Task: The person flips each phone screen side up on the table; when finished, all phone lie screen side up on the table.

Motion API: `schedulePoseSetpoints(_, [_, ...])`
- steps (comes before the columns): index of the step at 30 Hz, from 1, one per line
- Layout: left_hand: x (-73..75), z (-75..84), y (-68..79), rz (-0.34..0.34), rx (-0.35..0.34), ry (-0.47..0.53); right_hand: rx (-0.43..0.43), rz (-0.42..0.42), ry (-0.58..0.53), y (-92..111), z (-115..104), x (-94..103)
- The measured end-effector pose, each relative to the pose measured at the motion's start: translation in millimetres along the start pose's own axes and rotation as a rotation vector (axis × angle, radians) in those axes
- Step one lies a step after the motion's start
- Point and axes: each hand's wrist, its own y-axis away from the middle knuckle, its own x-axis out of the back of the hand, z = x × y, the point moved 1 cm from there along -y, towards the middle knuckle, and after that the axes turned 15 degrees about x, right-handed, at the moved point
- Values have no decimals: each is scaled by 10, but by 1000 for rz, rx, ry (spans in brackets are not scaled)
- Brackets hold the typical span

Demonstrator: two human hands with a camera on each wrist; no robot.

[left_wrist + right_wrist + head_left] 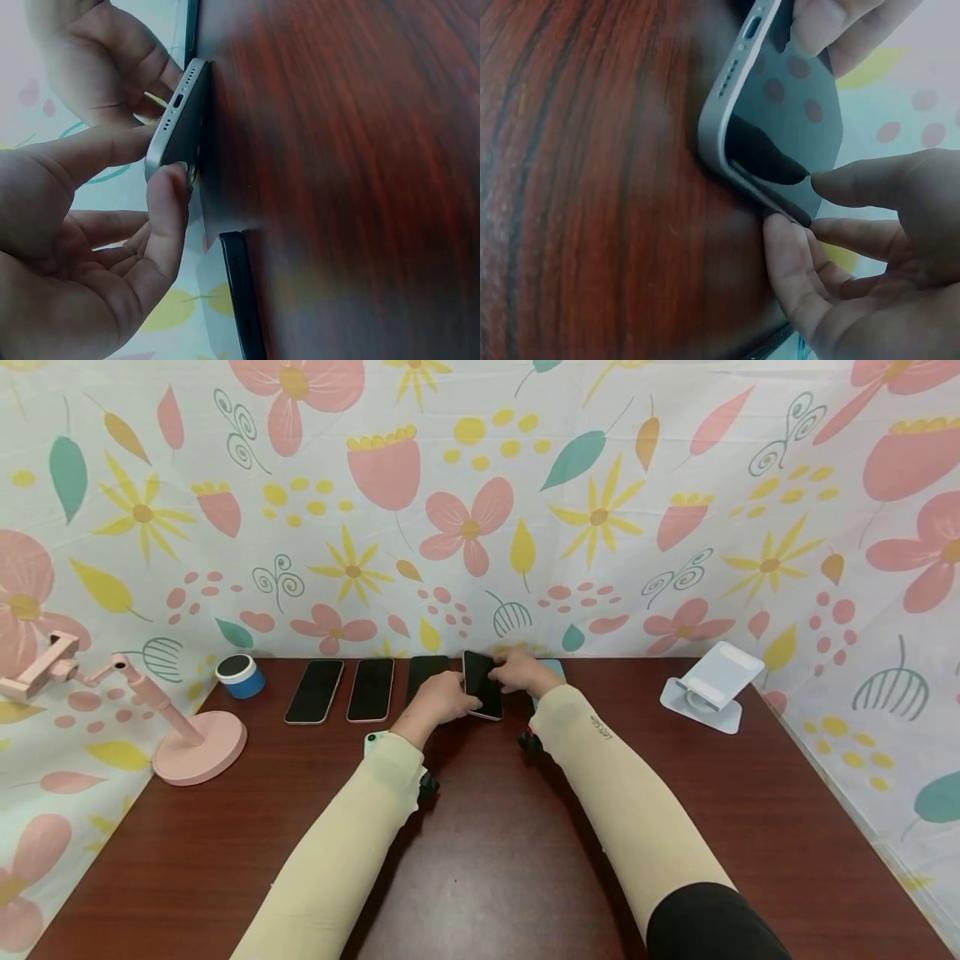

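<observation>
A smartphone with a dark glossy screen and pale metal frame is between both hands near the table's back edge. My left hand pinches its lower left edge; the left wrist view shows thumb and finger on the frame of the phone, close to the port end. On the opposite long edge, my right hand pinches the phone, one digit at the screen side and others at the frame. The screen faces up, and the phone lies close over the table. Left of it, a black phone is partly hidden by my left hand.
Two more phones, one beside another, lie further left. A light-blue flat thing shows behind my right hand. A blue jar and pink stand are at left, a white stand at right. Floral cloth hangs behind.
</observation>
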Motion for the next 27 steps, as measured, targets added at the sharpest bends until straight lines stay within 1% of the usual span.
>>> schedulePoseSetpoints(3, [-27, 7, -16, 9, -7, -19, 8, -8, 47, 13, -22, 0])
schedulePoseSetpoints(11, [-84, 32, -42, -5, -23, -49, 0, -27, 131, 71, -44, 5])
schedulePoseSetpoints(16, [-95, 51, -55, -2, -4, -127, 25, -25, 207, 92, -96, 0])
schedulePoseSetpoints(19, [-109, 37, -75, -21, 20, -163, 51, -14, 280, 88, -119, -21])
schedulePoseSetpoints(23, [-127, 6, -105, -46, 37, -171, 73, -2, 342, 72, -126, -49])
schedulePoseSetpoints(27, [-123, -25, -98, -49, 38, -165, 63, -10, 339, 38, -111, -68])
